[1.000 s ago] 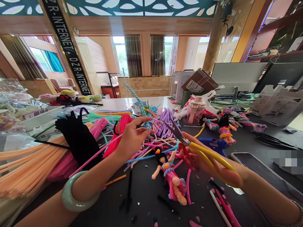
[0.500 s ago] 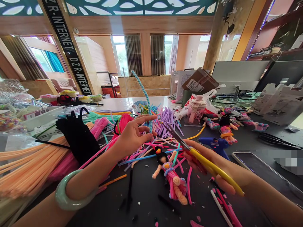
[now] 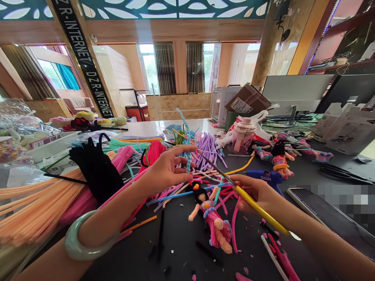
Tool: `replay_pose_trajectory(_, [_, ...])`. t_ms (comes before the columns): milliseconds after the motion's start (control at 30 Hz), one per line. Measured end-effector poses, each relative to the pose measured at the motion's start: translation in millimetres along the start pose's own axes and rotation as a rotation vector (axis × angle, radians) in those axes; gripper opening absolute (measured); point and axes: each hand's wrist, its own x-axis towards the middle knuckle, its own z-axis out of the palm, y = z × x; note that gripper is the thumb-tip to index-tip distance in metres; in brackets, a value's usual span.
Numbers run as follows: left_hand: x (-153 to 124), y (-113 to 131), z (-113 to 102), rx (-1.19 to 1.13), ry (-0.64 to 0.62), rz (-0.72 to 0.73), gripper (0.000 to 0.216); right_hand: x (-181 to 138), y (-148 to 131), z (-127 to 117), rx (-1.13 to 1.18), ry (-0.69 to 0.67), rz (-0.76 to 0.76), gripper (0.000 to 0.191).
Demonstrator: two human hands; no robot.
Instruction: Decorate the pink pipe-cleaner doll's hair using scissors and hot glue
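A twisted light-blue pipe cleaner (image 3: pixel 186 132) stands nearly upright in my left hand (image 3: pixel 168 167), its lower end among the fingers and its top leaning left. My right hand (image 3: pixel 254 195) grips yellow-handled scissors (image 3: pixel 246 199), whose blades point up and left toward the left hand. The blades look nearly closed and are apart from the pipe cleaner. Below and between the hands lies a small pipe-cleaner doll (image 3: pixel 212 218) with black hair and a pink dress. Loose cut pipe cleaners (image 3: pixel 181 191) in several colours lie behind it.
Bundles of peach (image 3: pixel 43 207), black (image 3: pixel 95 168) and purple pipe cleaners (image 3: pixel 206 150) cover the left and middle. A blue glue gun (image 3: pixel 266 176), more dolls (image 3: pixel 281 160), a pink bottle (image 3: pixel 241 134) and a phone (image 3: pixel 316 210) are at the right. Monitors (image 3: pixel 295 93) stand behind.
The twisted pipe cleaner and my left hand have come lower, with the pipe cleaner's top shifting right. My right hand has turned the scissors slightly and their blades sit a little lower.
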Motion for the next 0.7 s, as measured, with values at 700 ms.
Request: replay_pose_trajectory(700, [-7.5, -13.0, 26.2, 0.336, -0.145, 0.027, 0.029, 11.6, 10.1, 12.7, -0.649, 0.066, -0.028, 0.059])
